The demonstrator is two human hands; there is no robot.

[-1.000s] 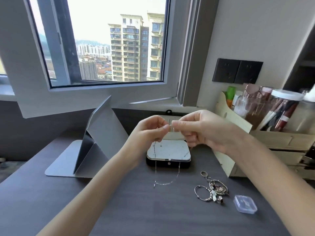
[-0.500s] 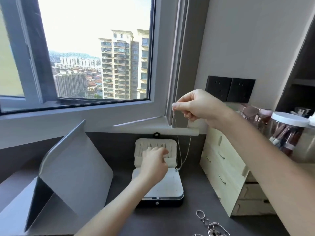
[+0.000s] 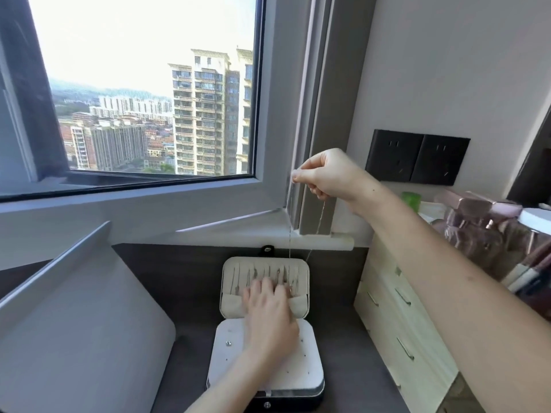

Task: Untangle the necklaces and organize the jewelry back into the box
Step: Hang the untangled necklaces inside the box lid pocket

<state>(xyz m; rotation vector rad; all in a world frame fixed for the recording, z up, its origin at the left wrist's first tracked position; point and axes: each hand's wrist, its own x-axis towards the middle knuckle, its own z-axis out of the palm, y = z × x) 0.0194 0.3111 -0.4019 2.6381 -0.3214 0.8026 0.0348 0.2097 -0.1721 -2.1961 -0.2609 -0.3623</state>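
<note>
A small black jewelry box (image 3: 310, 391) stands open on the dark desk, its cream lid (image 3: 301, 308) upright with several chains hanging along it. My right hand (image 3: 325, 174) is raised above the box and pinches a thin silver necklace (image 3: 289, 228), which hangs down to the lid's right side. My left hand (image 3: 268, 311) reaches into the box, fingers resting on the lid's lower pocket near the chain's bottom end. Whether those fingers hold the chain is hidden.
A grey folded tablet stand (image 3: 80, 317) sits to the left of the box. A cream drawer unit (image 3: 396, 323) stands close on the right, with cosmetics jars (image 3: 489, 228) on top. Black wall sockets (image 3: 417, 158) and the window frame (image 3: 310, 174) lie behind.
My hands parted: the right one rose high with the necklace, and the left dropped to the box lid. The view moved closer, leaving the loose rings out of sight.
</note>
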